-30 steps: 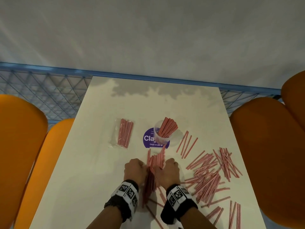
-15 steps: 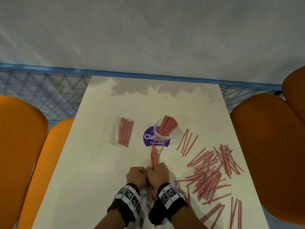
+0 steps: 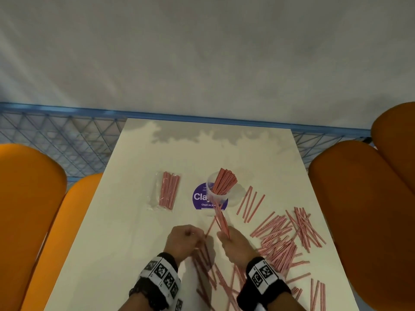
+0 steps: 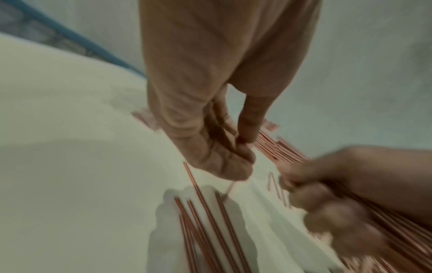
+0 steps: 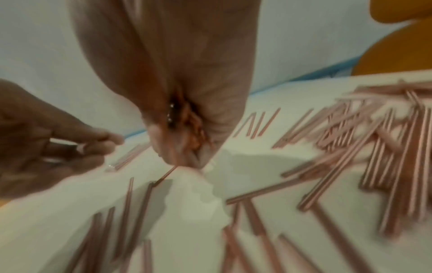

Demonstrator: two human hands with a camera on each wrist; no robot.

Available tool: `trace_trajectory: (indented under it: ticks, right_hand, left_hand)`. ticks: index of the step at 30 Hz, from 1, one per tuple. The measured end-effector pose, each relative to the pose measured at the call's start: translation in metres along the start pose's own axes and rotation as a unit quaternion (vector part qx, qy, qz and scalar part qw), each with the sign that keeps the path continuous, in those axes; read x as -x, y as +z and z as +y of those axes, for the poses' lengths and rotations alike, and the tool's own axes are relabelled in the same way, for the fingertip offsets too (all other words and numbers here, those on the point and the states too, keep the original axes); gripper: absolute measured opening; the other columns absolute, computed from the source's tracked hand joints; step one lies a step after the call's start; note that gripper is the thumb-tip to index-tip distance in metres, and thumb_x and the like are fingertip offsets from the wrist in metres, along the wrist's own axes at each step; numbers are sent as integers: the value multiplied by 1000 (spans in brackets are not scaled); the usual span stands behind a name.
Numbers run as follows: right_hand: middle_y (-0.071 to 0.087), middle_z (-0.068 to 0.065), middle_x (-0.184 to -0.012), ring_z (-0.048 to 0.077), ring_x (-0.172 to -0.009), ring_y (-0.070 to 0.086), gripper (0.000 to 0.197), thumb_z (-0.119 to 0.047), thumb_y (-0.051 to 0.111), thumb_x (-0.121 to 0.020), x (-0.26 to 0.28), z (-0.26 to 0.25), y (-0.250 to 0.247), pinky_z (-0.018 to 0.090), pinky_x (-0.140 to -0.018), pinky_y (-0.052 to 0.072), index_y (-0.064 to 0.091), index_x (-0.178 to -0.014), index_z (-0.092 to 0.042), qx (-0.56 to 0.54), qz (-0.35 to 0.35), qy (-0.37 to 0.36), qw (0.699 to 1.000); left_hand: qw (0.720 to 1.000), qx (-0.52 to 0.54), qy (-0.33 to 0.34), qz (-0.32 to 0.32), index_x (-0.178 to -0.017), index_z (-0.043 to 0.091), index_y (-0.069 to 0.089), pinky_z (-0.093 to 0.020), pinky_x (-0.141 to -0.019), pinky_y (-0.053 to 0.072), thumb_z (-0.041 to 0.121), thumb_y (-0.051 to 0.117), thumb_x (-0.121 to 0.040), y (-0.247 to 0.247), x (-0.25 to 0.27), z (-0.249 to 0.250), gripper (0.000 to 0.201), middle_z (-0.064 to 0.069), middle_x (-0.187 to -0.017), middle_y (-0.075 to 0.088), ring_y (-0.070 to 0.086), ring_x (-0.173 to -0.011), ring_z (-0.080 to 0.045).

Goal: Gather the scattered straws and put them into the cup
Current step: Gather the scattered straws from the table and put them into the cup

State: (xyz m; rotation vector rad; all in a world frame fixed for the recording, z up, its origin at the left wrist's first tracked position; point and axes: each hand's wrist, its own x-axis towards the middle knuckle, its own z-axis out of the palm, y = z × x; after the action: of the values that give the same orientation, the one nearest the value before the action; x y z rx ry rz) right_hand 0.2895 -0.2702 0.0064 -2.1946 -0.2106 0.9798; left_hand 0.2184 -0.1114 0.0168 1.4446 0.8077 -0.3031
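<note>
A clear cup [image 3: 211, 191] stands mid-table on a purple sticker [image 3: 198, 197], with several red-striped straws [image 3: 224, 181] leaning out of it. My right hand [image 3: 232, 242] grips a thin bundle of straws [image 3: 221, 221] that points up toward the cup; the wrist view shows the straw ends inside the fist [image 5: 191, 125]. My left hand [image 3: 186, 237] is just left of it, fingers curled, and pinches a straw [image 3: 210, 227] between thumb and fingertips [image 4: 243, 146]. Loose straws [image 3: 205, 265] lie between my wrists.
A large heap of scattered straws [image 3: 283, 239] covers the table's right side, with three more [image 3: 250, 204] right of the cup. A clear packet of straws [image 3: 168, 194] lies left of the cup. Orange chairs [image 3: 24, 209] [image 3: 363, 209] flank the white table [image 3: 125, 243].
My two hands, pressed together round one bundle, have come apart. The right hand keeps a thinner bundle and has swung right; several straws have dropped onto the table between my wrists.
</note>
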Motion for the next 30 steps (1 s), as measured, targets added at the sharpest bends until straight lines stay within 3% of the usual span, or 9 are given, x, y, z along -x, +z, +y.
trace_trajectory:
  ticks: [5, 8, 11, 13, 15, 18, 22, 25, 30]
  right_hand:
    - [45, -6, -61, 10, -54, 42, 46, -59, 49, -90, 32, -6, -19, 24, -55, 36, 40, -63, -23, 136, -51, -110, 983]
    - [57, 4, -73, 18, -62, 49, 47, -62, 46, -89, 42, -22, -15, 30, -62, 43, 55, -70, -20, 249, -36, -113, 961]
    - [65, 9, -98, 26, -80, 60, 29, -38, 48, -92, 53, -47, -6, 33, -69, 45, 62, -99, -13, 373, 34, -154, 914]
    - [66, 8, -95, 26, -81, 63, 23, -29, 49, -90, 61, -57, -7, 32, -69, 50, 62, -99, -13, 366, 49, -179, 912]
    - [66, 3, -78, 17, -69, 63, 28, -38, 49, -93, 73, -67, -23, 31, -65, 54, 66, -83, -18, 299, 48, -184, 935]
    - [42, -6, -43, 7, -37, 38, 50, -49, 58, -90, 103, -90, -48, 20, -44, 35, 50, -52, -18, -13, 87, -196, 977]
    - [27, 3, -45, 12, -36, 23, 42, -37, 69, -83, 138, -129, -46, 22, -40, 23, 44, -64, -9, -430, 78, -249, 864]
    - [34, 10, -42, 14, -36, 32, 50, -36, 71, -80, 143, -135, -27, 26, -41, 30, 45, -57, -1, -421, 83, -296, 854]
    - [42, 20, -43, 23, -39, 38, 57, -44, 71, -79, 142, -124, -8, 38, -50, 41, 48, -56, 3, -346, 124, -301, 880]
  left_hand:
    - [986, 83, 84, 115, -90, 8, 72, -39, -76, 55, 46, 58, -92, -40, 1, 40, 40, -10, -84, 75, 70, -81, -24]
    - [994, 92, 48, 25, -94, 9, 70, -37, -77, 51, 65, 40, -91, -27, 17, 57, 65, -11, -92, 75, 69, -89, -26]
    - [995, 71, 2, -72, -93, 8, 73, -30, -63, 52, 71, 32, -90, 9, 42, 59, 75, -9, -87, 75, 69, -81, -23]
    - [991, 109, -1, -74, -96, 4, 72, -29, -58, 53, 68, 34, -91, 15, 54, 56, 74, -10, -86, 74, 68, -78, -21]
    - [974, 214, -7, -71, -98, 1, 70, -36, -72, 55, 64, 39, -91, 6, 60, 51, 71, -14, -90, 72, 67, -82, -24]
    - [938, 329, -50, -100, -96, 3, 69, -42, -85, 51, 57, 49, -91, -8, 69, 45, 59, -16, -92, 70, 67, -89, -29]
    - [875, 421, -113, -211, -113, -3, 65, -48, -94, 48, 51, 53, -91, 5, 90, 43, 60, -22, -104, 70, 68, -93, -35]
    - [821, 488, -96, -281, -137, 1, 50, -47, -98, 44, 54, 48, -92, 12, 104, 45, 69, -19, -122, 58, 59, -107, -31]
    - [766, 553, -72, -320, -117, -7, 63, -47, -86, 55, 55, 37, -96, 13, 119, 50, 71, -24, -95, 72, 69, -96, -35]
